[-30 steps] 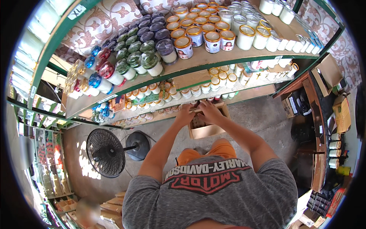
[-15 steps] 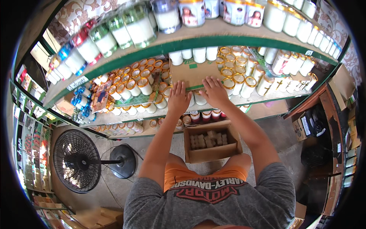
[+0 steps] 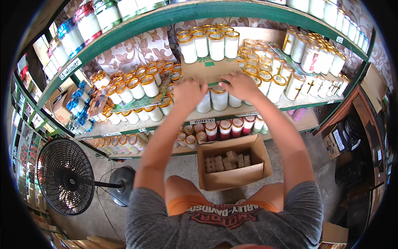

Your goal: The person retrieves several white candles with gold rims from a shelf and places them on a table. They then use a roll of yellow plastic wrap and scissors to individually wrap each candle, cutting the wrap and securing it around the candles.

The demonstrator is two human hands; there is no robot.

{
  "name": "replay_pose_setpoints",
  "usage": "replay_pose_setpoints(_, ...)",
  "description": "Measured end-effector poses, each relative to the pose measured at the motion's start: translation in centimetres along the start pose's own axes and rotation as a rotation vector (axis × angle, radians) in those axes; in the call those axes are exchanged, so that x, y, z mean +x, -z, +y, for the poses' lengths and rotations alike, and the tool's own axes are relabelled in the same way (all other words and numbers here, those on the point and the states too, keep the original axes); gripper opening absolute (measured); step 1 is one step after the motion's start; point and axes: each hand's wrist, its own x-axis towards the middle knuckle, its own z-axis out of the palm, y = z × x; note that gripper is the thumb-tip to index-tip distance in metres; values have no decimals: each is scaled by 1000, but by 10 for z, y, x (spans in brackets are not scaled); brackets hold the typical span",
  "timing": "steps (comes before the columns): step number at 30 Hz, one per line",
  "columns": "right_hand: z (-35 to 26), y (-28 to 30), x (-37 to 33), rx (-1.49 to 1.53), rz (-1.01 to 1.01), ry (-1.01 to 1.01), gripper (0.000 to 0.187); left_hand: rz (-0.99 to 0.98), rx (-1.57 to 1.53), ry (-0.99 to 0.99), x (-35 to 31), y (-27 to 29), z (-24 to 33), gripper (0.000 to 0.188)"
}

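A flat brown cardboard sheet (image 3: 203,71) lies over the gold-rimmed glass jar candles (image 3: 219,98) on the middle shelf. At its front left corner my left hand (image 3: 189,90) is closed, fingers curled over the edge and slightly blurred. My right hand (image 3: 240,86) grips the front right edge, with bent fingers on top and the thumb at the rim. A cluster of white jar candles (image 3: 216,45) stands upright on the far part of the sheet.
An open carton (image 3: 232,179) holding wrapped pieces stands on the floor before my knees. A black pedestal fan (image 3: 68,178) is at the left. Candle jars crowd the shelf on both sides, and the green-edged upper shelf (image 3: 145,20) hangs above. Red candles (image 3: 225,128) line the lower shelf.
My hands were lying flat with stretched fingers on the cardboard sheet; now their fingers are bent at its front edge. The view has shifted, showing more of the candles on the sheet.
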Motion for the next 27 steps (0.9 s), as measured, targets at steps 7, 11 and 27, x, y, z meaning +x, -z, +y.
replay_pose_setpoints(7, 18, 23, 65, -160, 273, 50, 59, 356, 119, -92, 114, 10, -37, 47)
replay_pose_setpoints(11, 31, 28, 112, -223, 354, -46, 63, 367, 116, 58, 145, -8, -38, 46)
replay_pose_setpoints(27, 35, 27, 89, -141, 468, 69, 35, 569, -467, -59, 103, -21, -64, 20)
